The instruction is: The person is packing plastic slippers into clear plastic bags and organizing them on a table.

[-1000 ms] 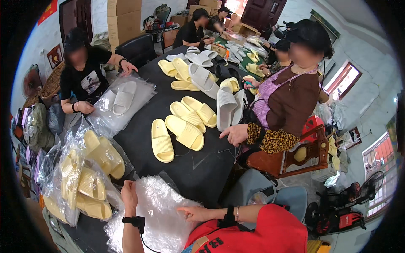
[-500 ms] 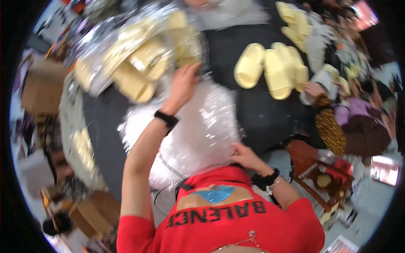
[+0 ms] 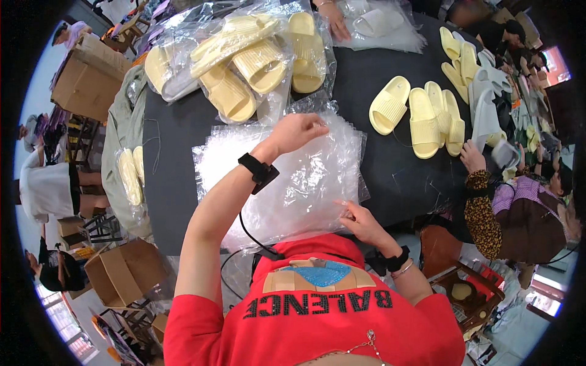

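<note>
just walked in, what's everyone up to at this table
A person in a red shirt has both hands at a stack of clear plastic bags on the black table: the left hand over its upper part, the right hand by its right side. Pale yellow ribbed slippers in clear bags are heaped beyond it, and four loose pale yellow slippers lie to the right. A co-worker's hand is close to a grey slipper.

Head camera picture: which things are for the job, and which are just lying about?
For the job, it seems: clear bags, nearest the left hand and right hand; bagged yellow slippers; loose yellow slippers.
Just lying about, probably: brown cardboard box; wooden chair.
</note>
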A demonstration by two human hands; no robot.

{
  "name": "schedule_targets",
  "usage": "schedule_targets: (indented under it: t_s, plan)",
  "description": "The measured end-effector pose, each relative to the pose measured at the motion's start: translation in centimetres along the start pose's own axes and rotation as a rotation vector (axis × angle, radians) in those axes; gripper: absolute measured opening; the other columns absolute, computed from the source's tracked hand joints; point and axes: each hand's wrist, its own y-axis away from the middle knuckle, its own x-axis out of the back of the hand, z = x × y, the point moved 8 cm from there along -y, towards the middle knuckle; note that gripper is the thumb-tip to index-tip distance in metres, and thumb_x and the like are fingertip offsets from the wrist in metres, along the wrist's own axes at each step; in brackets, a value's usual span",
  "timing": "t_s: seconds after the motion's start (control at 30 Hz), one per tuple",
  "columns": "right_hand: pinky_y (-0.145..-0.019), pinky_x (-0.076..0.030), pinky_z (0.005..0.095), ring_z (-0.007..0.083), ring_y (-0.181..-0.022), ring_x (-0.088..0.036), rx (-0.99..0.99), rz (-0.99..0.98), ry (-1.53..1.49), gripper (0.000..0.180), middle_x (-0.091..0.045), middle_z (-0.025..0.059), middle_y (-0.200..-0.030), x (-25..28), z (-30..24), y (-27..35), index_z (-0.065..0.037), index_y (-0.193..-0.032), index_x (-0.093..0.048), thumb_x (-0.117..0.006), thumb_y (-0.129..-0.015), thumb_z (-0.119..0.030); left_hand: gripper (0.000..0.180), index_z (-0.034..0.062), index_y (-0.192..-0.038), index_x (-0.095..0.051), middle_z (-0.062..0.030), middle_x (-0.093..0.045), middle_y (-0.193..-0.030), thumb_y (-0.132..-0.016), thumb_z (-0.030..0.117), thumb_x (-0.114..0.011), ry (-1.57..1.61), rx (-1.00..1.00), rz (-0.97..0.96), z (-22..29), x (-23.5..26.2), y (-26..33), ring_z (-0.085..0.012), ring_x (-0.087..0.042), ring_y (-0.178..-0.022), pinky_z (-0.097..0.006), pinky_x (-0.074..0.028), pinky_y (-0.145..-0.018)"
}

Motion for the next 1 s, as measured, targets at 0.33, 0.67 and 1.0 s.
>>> schedule_targets:
  t_s: [0.33,0.67,1.0]
  plan:
    - [-0.073,-0.043,0.0318,0.0219,-0.083,-0.055,0.125,0.506,0.438,0.023,-0.059,0.0066,-0.083,4.2,1.3,0.2,-0.003,-0.099,-0.060,-0.060,-0.079,-0.013,0.017,0.0077,-0.093,-0.056,-0.0118,-0.063,-0.082,-0.087,0.023,-0.052,-0.322,-0.172,0.661,-3.3,2.5,-1.8,-0.0331,-0.059,-0.083,-0.044,-0.041,-0.079]
    - [-0.064,-0.048,0.0304,0.0240,-0.069,-0.060,0.042,0.496,0.243,0.016,-0.062,0.0120,-0.081,3.5,2.0,0.9,-0.001,-0.090,-0.060,-0.062,-0.078,-0.012,0.025,0.0082,-0.107,-0.051,-0.0136,-0.061,-0.091,-0.084,0.016,-0.057,0.005,-0.075,0.406,-3.3,0.7,-4.2,-0.0312,-0.058,-0.087,-0.042,-0.042,-0.079]
    - [-0.063,-0.048,0.0320,0.0216,-0.068,-0.062,-0.169,0.305,0.136,0.042,-0.063,0.0135,-0.075,1.9,8.2,1.4,-0.003,-0.113,-0.046,-0.064,-0.075,-0.009,0.062,0.0213,-0.130,-0.042,-0.0117,-0.032,-0.139,-0.074,0.024,-0.068,-0.503,-0.177,0.333,-1.0,-5.3,5.8,-0.0349,-0.023,-0.130,-0.057,-0.020,-0.100]
